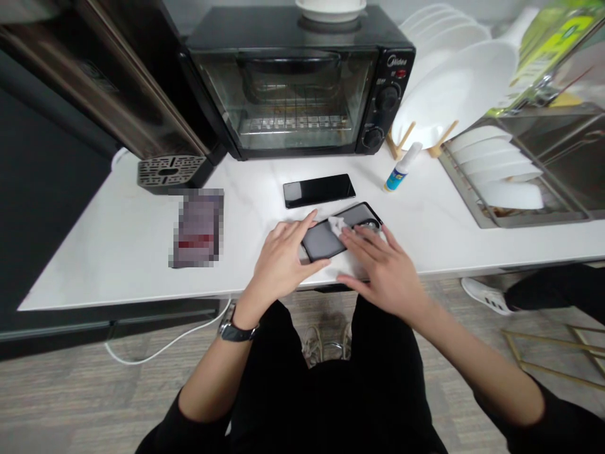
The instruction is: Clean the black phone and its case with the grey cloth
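Note:
A phone case [322, 242] with a greyish see-through back, black rim and round camera ring lies tilted on the white counter. My left hand [282, 257] grips its left end, thumb along the near edge and forefinger at the far edge. Under the fingertips of my right hand [385, 268] is a crumpled white tissue [336, 224], pressed on the case's back. The right thumb stretches out over the counter's front edge. Just behind the case a black phone [319, 190] lies flat, apart from both hands.
A small spray bottle [403, 169] stands behind right. A toaster oven [302, 94] lines the back, with a dispenser's drip tray [171, 171] to its left. A blurred-out packet [197, 227] lies at left. White plates [454, 82] and a sink rack [467, 208] occupy the right. Another person's shoe [484, 296] shows below.

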Demonstrator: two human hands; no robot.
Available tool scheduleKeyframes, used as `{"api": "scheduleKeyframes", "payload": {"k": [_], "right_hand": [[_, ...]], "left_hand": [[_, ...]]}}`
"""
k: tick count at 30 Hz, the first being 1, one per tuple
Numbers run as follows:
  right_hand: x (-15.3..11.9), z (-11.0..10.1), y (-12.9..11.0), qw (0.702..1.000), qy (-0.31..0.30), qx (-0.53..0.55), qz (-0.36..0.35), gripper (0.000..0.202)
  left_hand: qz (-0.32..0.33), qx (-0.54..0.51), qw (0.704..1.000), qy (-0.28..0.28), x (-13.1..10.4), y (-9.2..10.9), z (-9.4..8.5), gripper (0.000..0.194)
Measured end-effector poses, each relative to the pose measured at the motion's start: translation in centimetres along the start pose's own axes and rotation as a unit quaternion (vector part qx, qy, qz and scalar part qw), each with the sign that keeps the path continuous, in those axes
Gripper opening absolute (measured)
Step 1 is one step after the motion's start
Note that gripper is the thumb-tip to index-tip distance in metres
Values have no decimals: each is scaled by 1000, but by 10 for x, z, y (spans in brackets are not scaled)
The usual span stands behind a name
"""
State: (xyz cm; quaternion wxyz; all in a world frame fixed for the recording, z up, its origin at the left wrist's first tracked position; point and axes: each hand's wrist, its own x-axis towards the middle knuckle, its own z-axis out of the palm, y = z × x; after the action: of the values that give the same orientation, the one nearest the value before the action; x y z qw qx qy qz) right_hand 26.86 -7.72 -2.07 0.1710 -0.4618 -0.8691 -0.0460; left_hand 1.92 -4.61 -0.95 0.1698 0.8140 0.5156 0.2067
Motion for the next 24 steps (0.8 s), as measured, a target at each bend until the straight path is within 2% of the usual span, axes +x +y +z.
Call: {"api": "scheduleKeyframes", "payload": {"k": [2,4,7,11,14,18,21,24], "right_hand": [[0,-3,7,998,23,-26,49,67],[-1,-6,14,997,31,-24,60,69],[-3,-8,19,1000,15,10,16,72],[-4,-9,21,999,24,17,27,57],[1,-11,29,996,11,83,-2,46],[16,-20,58,985,-1,166,-49,32],[29,-27,81,987,-18,139,-72,28],[41,-27,87,988,-70,121,-72,22]], "left_hand": [[-3,2,1000,-2,0,0,-1,95],[-4,0,1000,-5,0,1,-2,95],[0,-4,1000,-6,1,1,-2,93],[-1,4,1000,-8,2,2,-2,94],[4,4,1000,-10,2,2,-2,93],[9,7,1000,-15,1,1,-2,96],[10,8,1000,-15,1,1,-2,96],[16,10,1000,-18,2,1,-3,96]]}}
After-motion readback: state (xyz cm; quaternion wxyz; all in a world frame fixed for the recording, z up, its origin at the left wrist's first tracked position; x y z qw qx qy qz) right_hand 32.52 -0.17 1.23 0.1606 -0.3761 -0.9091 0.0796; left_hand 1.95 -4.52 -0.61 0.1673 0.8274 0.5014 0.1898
